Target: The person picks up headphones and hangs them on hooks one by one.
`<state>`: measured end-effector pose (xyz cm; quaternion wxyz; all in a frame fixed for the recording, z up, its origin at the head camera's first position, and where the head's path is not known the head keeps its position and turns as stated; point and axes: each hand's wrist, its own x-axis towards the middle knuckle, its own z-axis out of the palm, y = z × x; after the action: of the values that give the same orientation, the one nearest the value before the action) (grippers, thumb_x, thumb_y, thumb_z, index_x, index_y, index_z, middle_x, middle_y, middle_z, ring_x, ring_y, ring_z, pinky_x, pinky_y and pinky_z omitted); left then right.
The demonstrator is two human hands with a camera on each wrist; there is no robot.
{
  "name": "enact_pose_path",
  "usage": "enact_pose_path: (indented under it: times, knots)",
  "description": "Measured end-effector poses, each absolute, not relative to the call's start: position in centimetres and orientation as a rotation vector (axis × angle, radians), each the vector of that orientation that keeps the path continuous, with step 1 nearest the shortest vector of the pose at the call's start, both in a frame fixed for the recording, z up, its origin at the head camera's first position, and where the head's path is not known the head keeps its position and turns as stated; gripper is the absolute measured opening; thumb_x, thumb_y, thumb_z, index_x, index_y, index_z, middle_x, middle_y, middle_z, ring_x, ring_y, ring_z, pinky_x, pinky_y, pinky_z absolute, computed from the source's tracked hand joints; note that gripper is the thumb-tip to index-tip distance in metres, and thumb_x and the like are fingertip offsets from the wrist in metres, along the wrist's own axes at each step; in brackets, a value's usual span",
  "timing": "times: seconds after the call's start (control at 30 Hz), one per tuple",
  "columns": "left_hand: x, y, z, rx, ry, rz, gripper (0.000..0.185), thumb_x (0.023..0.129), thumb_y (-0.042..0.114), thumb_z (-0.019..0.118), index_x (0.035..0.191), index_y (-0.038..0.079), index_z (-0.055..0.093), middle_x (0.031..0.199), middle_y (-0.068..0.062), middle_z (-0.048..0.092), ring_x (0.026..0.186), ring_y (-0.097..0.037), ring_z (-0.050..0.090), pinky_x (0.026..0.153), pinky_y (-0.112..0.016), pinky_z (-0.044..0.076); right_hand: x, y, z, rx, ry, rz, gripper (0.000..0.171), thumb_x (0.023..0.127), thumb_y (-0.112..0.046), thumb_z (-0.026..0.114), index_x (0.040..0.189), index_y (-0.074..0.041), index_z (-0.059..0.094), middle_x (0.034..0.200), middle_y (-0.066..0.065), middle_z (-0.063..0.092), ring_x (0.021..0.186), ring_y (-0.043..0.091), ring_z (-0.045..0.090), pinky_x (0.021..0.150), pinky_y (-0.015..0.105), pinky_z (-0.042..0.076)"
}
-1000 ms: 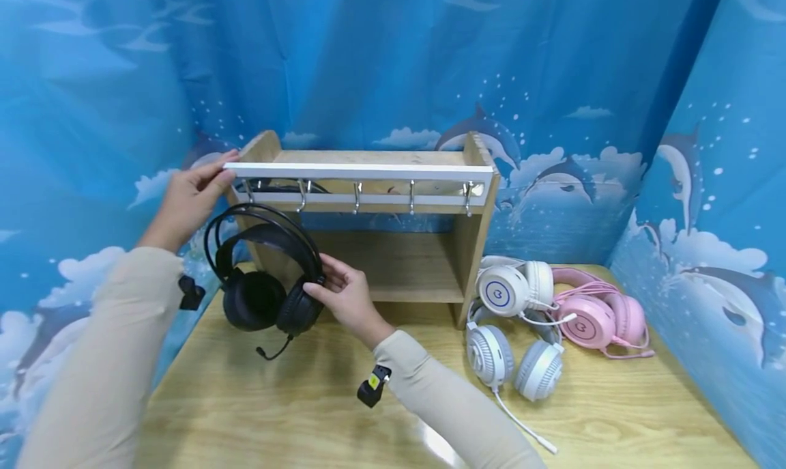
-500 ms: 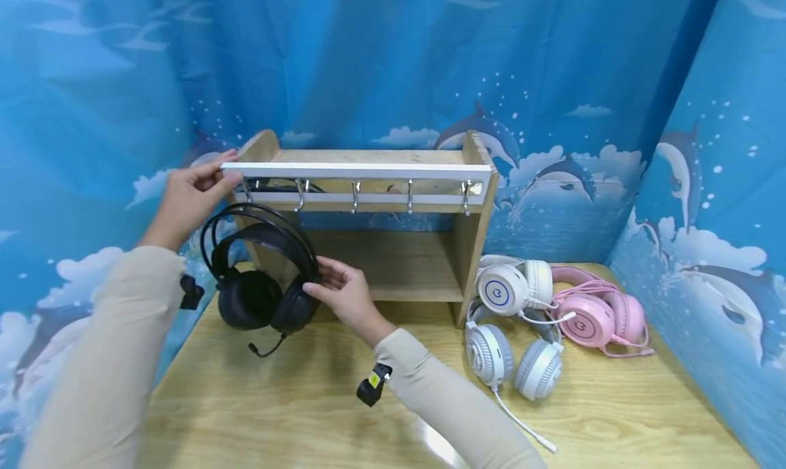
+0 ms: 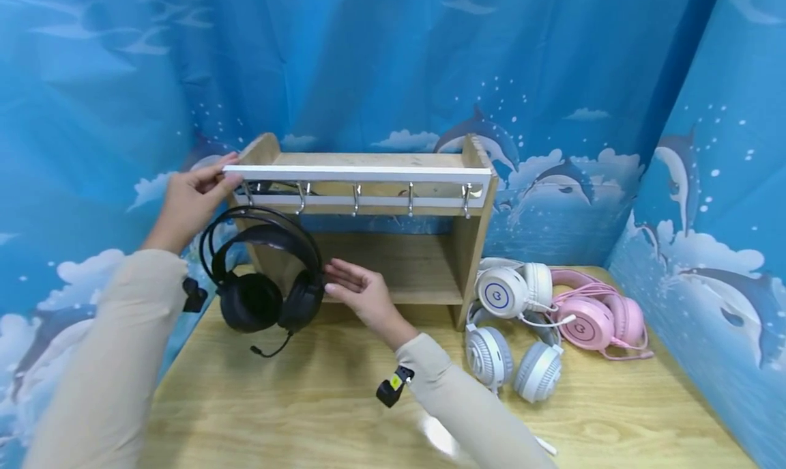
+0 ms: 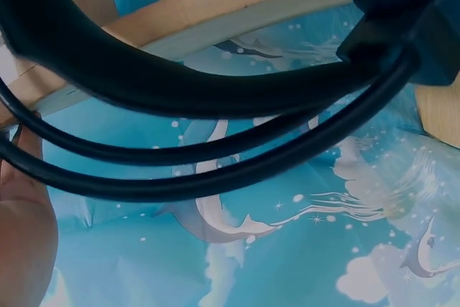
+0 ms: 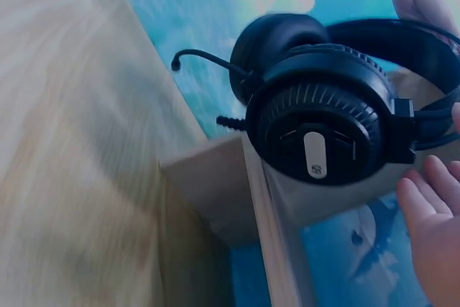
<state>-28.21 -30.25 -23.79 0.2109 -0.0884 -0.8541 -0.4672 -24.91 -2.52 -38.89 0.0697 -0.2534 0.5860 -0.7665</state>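
A black over-ear headset (image 3: 250, 302) with a boom microphone hangs at the left end of a white hook rail (image 3: 381, 173), its headband by the leftmost hook (image 3: 248, 191). Where band and hook meet is hard to make out. My left hand (image 3: 192, 199) grips the rail's left end, thumb in front and fingers over the top. To the right of the headset, my right hand (image 3: 365, 293) has its fingers extended and holds nothing. In the right wrist view, a gap shows between those fingertips and the near ear cup (image 5: 323, 124). The left wrist view shows the headband (image 4: 215, 95) close up.
The rail fronts a wooden shelf unit (image 3: 393, 267) and has several metal hooks. Right of it on the wooden table (image 3: 295, 414) lie a white headset (image 3: 502, 291), a white-and-grey headset (image 3: 489, 356) and a pink headset (image 3: 586, 321). Blue dolphin-print curtains (image 3: 381, 59) surround the table.
My right hand has let go of the black headset's right ear cup and moved slightly right. The headset stays hanging after a small sway. My left hand keeps its grip on the rail.
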Motion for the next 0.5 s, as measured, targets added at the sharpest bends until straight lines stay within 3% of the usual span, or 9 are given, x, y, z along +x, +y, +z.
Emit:
enact_pose_path:
  times: [0.23,0.5]
  knots:
    - [-28.1,-30.2,-23.8,-0.212,-2.401,-1.303,0.052,0.092,0.043,0.059,0.139,0.024,0.049,0.146,0.001,0.045,0.102,0.004,0.055,0.078,-0.003,0.046,-24.8,1.8,-39.4,-0.719,1.875,-2.252,0.048,0.092,-0.005,0.062,0.138,-0.001,0.049,0.135,0.019,0.054,0.123,0.031,0.053,0.097,0.03,0.049]
    - [-28.3,-30.2,-23.8,-0.218,-2.394,-1.304,0.052,0.092,0.042,0.06,0.139,0.023,0.049,0.147,0.0,0.045,0.099,0.005,0.056,0.078,-0.003,0.046,-24.6,6.8,-39.7,-0.661,1.965,-2.21,0.048,0.092,-0.007,0.063,0.137,0.002,0.048,0.135,0.021,0.054,0.128,0.042,0.045,0.1,0.029,0.046]
